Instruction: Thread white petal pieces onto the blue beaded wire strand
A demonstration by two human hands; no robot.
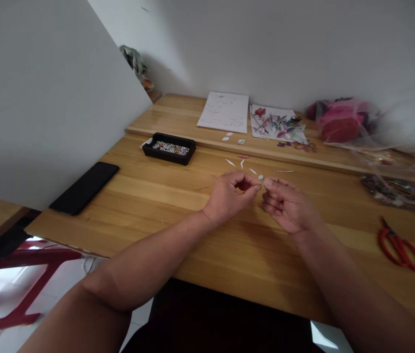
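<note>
Left hand (229, 197), right hand (289, 208), fingers (252, 183) pinched tip to tip, above table (193, 235) middle, scissors (401, 247) well apart

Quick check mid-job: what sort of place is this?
Probably a home craft desk: a wooden table against a white wall, with a black tray of beads, red scissors and sheets of small cut-out shapes.

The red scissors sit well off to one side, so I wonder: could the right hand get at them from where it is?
Probably yes. The red scissors lie flat on the table out to the side of the right hand, with only bare wood between them. Its fingers are curled in a pinch, though.
</note>
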